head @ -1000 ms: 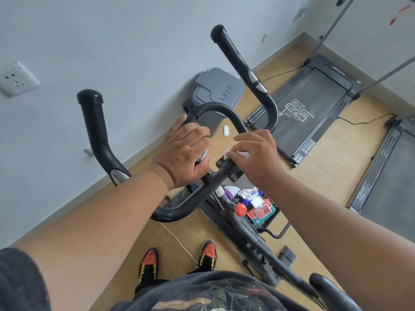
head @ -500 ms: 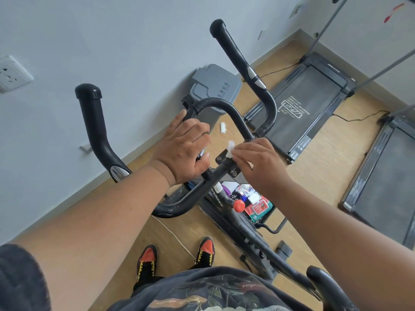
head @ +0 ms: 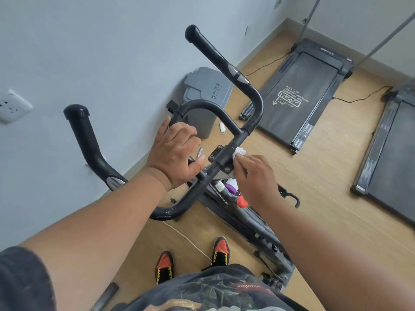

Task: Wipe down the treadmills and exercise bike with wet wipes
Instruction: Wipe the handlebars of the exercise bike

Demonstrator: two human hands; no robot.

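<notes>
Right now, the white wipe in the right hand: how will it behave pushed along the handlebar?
Likely floppy: the wipe sits bunched and crumpled where the right hand pinches it against the handlebar. Probably very light, as a small wad held by fingertips alone. It may snag on the clamp bracket's bolts rather than slide cleanly. The left hand steadies the bar.

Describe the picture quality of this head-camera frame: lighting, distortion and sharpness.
Head view: soft, even daylight with no harsh glare; wide-angle bending tilts the pale grey wall and wooden floor; the black curved bike handlebar and crumpled white wet wipe look sharp, while the forearms at the frame's lower edge appear stretched and slightly soft.
</notes>
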